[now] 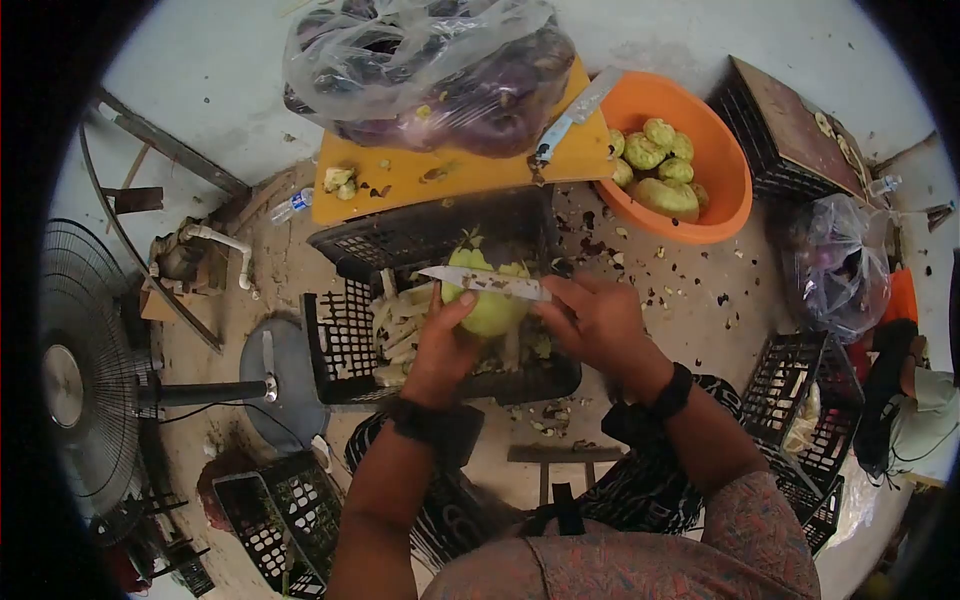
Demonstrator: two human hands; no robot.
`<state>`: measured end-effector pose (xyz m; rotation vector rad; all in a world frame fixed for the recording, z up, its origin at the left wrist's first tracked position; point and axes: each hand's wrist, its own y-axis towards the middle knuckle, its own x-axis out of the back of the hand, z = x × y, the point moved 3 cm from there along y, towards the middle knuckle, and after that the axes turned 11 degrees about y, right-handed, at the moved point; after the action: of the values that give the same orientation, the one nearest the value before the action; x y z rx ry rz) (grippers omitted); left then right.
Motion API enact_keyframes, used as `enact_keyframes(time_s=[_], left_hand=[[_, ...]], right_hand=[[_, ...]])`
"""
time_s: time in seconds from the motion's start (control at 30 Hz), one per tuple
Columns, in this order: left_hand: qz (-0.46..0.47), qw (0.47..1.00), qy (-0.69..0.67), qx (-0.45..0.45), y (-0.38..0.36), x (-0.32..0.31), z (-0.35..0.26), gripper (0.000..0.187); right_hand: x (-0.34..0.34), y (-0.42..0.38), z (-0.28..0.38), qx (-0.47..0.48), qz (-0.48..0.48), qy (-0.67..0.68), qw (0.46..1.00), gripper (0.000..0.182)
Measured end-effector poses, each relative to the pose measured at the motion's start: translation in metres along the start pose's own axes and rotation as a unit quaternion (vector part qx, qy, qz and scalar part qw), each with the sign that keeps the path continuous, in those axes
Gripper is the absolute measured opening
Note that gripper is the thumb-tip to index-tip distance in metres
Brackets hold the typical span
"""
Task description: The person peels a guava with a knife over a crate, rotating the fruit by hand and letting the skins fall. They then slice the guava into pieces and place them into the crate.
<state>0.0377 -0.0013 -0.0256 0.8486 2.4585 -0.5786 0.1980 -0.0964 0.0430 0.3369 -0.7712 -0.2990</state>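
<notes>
My left hand [445, 338] is closed around the side of a round, pale green vegetable [496, 316] with a leafy, ragged top. In my right hand [602, 322] is a knife [488, 282], its broad blade pointing left across the upper part of the vegetable. Small dark bits stick to the blade. Both hands are over a black plastic crate [345, 345] that holds pale, long pieces [400, 335]. Part of the crate's contents is hidden behind my hands and the vegetable.
A yellow board [400, 185] beyond the crate carries a plastic bag of purple produce [440, 90] and a second knife [580, 112]. An orange basin [725, 185] contains several green vegetables [655, 165]. A fan [75, 380] stands left; more crates [805, 390] are at right. Scraps litter the floor.
</notes>
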Motion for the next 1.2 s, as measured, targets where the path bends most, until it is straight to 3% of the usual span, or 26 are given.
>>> enact_keyframes(time_s=[1.2], left_hand=[[-0.021, 0.999, 0.043, -0.024, 0.001, 0.002, -0.010, 0.059]], right_hand=[[0.002, 0.000, -0.005, -0.001, 0.008, -0.007, 1.000, 0.021]])
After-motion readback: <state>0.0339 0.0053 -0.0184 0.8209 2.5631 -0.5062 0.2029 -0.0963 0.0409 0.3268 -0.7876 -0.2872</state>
